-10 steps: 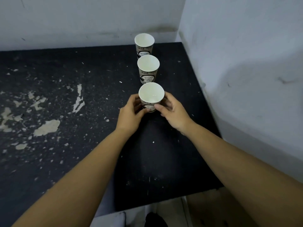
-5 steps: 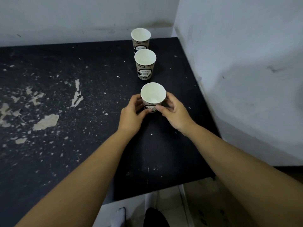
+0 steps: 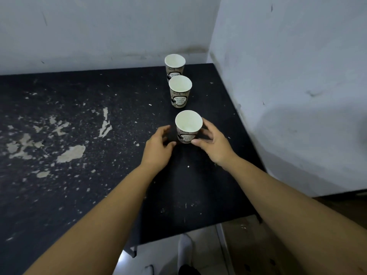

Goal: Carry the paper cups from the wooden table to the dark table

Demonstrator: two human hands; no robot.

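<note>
You are setting the nearest paper cup (image 3: 188, 126) upright on the dark table (image 3: 59, 175), third in its row, your right hand (image 3: 213, 144) curling around it and your left hand (image 3: 156, 148) relaxed just beside, so next comes letting go gently.

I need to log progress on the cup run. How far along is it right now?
Done: three paper cups stand upright in a row on the dark table, the far cup, the middle cup and the near cup. In hand: the left hand is off the near cup, while the right hand curls beside it, contact unclear. Left: unknown, as the wooden table is out of view.
</note>
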